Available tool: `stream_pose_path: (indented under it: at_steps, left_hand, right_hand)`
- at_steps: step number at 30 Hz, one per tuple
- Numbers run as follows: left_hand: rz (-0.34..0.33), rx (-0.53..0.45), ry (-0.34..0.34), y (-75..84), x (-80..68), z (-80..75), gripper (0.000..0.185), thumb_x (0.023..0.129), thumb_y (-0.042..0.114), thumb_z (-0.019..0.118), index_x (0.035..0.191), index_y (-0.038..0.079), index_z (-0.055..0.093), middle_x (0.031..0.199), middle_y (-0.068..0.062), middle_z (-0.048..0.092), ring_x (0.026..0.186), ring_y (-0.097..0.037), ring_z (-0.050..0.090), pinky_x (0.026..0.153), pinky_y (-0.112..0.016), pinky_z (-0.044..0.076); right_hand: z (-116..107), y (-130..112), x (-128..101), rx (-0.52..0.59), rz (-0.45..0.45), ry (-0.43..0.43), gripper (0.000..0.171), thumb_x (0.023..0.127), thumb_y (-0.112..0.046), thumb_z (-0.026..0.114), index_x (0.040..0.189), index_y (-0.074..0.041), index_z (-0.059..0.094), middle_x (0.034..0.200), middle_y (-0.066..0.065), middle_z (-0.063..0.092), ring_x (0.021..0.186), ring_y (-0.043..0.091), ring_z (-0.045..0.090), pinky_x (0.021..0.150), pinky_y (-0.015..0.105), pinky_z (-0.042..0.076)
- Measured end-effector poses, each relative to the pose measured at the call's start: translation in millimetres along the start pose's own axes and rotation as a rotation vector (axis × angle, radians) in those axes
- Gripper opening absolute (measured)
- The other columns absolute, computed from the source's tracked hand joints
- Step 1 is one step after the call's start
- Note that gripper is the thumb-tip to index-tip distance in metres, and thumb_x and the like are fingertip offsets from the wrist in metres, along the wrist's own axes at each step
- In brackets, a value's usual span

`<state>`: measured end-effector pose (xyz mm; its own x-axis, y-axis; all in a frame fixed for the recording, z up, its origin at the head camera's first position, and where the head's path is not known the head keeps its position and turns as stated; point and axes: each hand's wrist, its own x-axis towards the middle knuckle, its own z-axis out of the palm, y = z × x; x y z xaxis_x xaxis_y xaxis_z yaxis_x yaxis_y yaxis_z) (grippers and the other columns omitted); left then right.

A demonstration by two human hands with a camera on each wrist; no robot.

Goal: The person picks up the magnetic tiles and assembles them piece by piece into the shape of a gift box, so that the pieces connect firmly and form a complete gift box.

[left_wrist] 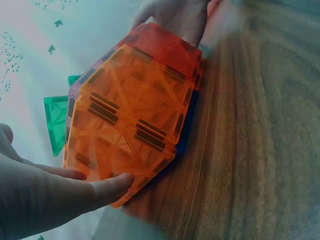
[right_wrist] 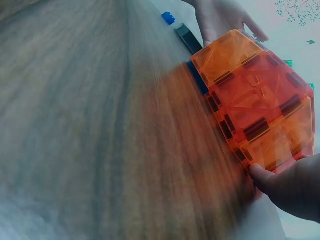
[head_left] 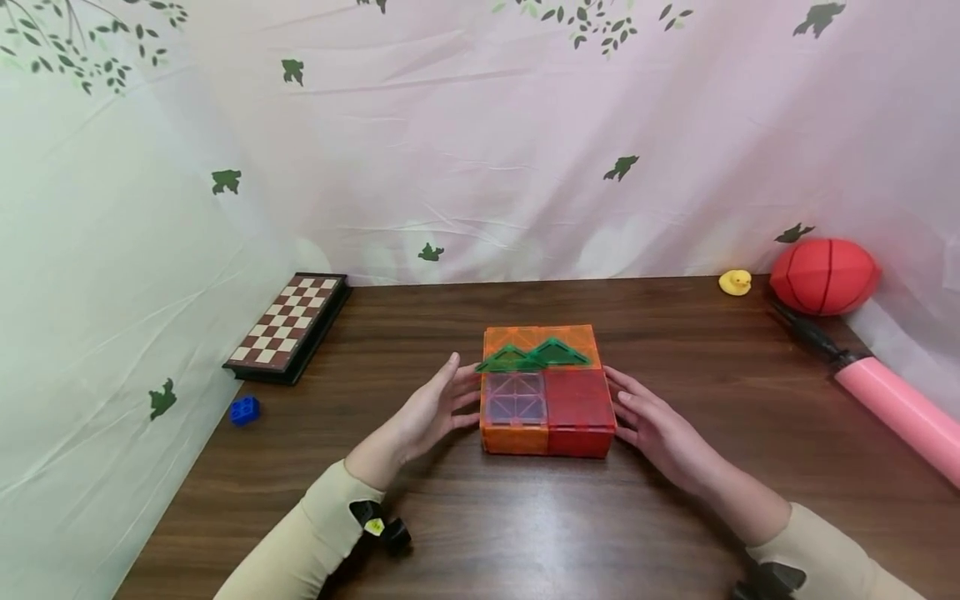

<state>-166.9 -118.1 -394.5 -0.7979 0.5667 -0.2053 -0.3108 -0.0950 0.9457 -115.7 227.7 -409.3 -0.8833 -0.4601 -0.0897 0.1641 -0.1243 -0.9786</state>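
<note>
A low box of magnetic tiles [head_left: 577,398] sits in the middle of the table, orange and red with one pale purple square on top. Two green triangle tiles [head_left: 557,353] stand across its upper face. My left hand [head_left: 423,418] is at the box's left side, its fingertips touching the orange wall in the left wrist view. On the opposite side, my right hand [head_left: 667,435] has its fingers extended along the wall. The thumb [right_wrist: 265,177] touches a lower corner in the right wrist view. Blue tile shows along the bottom edge [left_wrist: 186,132] of the box.
A folding chessboard [head_left: 285,325] lies at the back left, with a small blue brick [head_left: 244,410] in front of it. At the back right are a yellow rubber duck [head_left: 735,282], a red ball [head_left: 825,277] and a pink hand pump [head_left: 900,408]. A printed cloth [head_left: 480,167] hangs behind the table.
</note>
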Motion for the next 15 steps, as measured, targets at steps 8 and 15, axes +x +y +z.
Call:
stream_pose_path:
  at_steps: [8,15]
  left_hand:
    - [0.018,0.001,0.015,1.5,13.2,-0.4,0.076,0.108,0.056,0.026,0.159,0.000,0.026,0.164,-0.020,0.025,0.148,-0.040,0.026,0.115,-0.056,0.031]
    - [0.008,-0.013,0.027,4.7,31.0,-9.2,0.076,0.107,0.058,0.029,0.159,0.002,0.029,0.163,-0.018,0.028,0.148,-0.038,0.028,0.114,-0.056,0.031]
  right_hand:
    - [-4,-1,11,-0.008,0.028,0.031,0.065,0.112,-0.032,0.034,0.165,-0.011,0.003,0.169,0.015,0.005,0.147,0.020,0.030,0.103,0.026,0.044]
    - [-11,-2,27,-0.057,0.031,0.066,0.066,0.111,-0.036,0.035,0.165,-0.012,0.004,0.168,0.015,0.009,0.144,0.024,0.031,0.102,0.025,0.044]
